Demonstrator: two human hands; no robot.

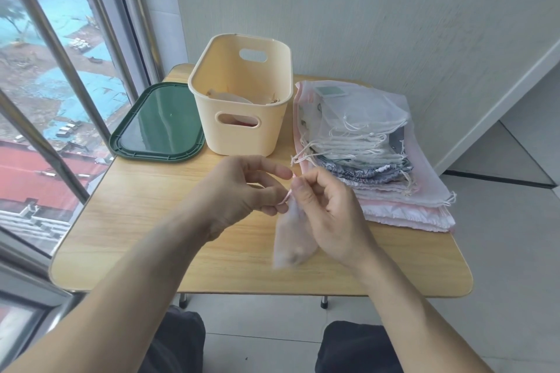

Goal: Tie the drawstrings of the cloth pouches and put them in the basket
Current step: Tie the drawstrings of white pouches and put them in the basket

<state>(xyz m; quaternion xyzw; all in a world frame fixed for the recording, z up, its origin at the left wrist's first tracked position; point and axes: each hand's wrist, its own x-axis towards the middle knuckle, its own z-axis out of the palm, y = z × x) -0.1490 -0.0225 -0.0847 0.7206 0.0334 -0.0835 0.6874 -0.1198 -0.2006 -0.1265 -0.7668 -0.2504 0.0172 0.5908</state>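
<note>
A person sits at a small light-wood table (127, 221) with rounded corners, set against a pale wall beside a large window. Both bare hands are raised above the middle of the tabletop, close together and working on the same thing. The left hand (242, 188) has its fingers curled, with thumb and forefinger pinching a thin pink drawstring (286, 195). The right hand (325, 209) faces it, fingers curled too, pinching the same string just at the neck of a small sheer pale-pink cloth pouch (291, 239). The pouch hangs down from the fingers, its lower end blurred, over the table's near half; whether it touches the wood cannot be told.

Behind the hands stands a cream-yellow plastic basket (242, 133) with rounded corners and oval handle cut-outs in its end walls. Some pale and reddish fabric lies at its bottom (partly seen through the front cut-out). Just to the left of the basket, flat on the table, lies a dark green rectangular plastic lid (159, 127) with a raised rim. To the right of the basket, near the table's right edge, rests a flat stack of cloth pouches (372, 148): sheer white ones with white drawstrings on top, grey-and-white printed ones under them, and pink-and-white ones at the bottom. The loose strings trail toward the basket and the front.

The person's dark-trousered knees show below the table edge.
</note>
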